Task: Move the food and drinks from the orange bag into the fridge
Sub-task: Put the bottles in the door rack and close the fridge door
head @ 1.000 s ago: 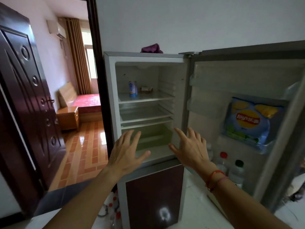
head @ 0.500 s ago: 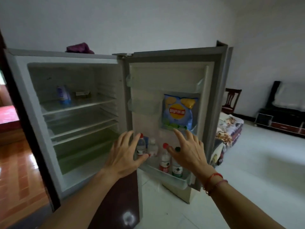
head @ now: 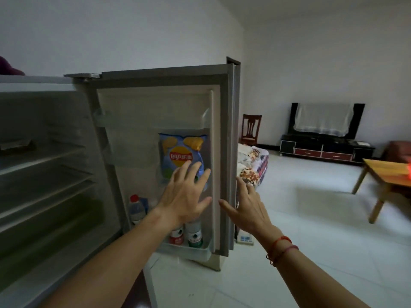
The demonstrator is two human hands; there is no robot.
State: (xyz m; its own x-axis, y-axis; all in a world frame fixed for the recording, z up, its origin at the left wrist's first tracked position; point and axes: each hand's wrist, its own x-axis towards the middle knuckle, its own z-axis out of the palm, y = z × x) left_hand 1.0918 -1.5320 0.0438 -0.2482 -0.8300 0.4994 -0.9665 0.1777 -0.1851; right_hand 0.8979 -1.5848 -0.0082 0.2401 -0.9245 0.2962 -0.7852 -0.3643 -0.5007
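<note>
The fridge (head: pixel 44 138) stands open on the left, its wire shelves blurred. Its door (head: pixel 220 134) swings out toward me. A blue bag of crisps (head: pixel 178 152) sits in the middle door rack, and several water bottles (head: pixel 135 210) stand in the bottom rack. My left hand (head: pixel 184 196) is raised in front of the door with fingers spread and holds nothing. My right hand (head: pixel 246 207) is also spread and empty, just past the door's outer edge. An orange sliver (head: pixel 408 172) shows at the right frame edge above the wooden table; I cannot tell what it is.
A wooden table (head: pixel 387 174) stands at the far right on the white tiled floor. Behind the door are a patterned bundle of bedding (head: pixel 253 165) and a wooden chair (head: pixel 251 130). A dark TV cabinet (head: pixel 322 147) lines the back wall.
My view has swung right, from the fridge interior to the door and the living room. Both hands stayed raised, spread and empty, and moved right with the view.
</note>
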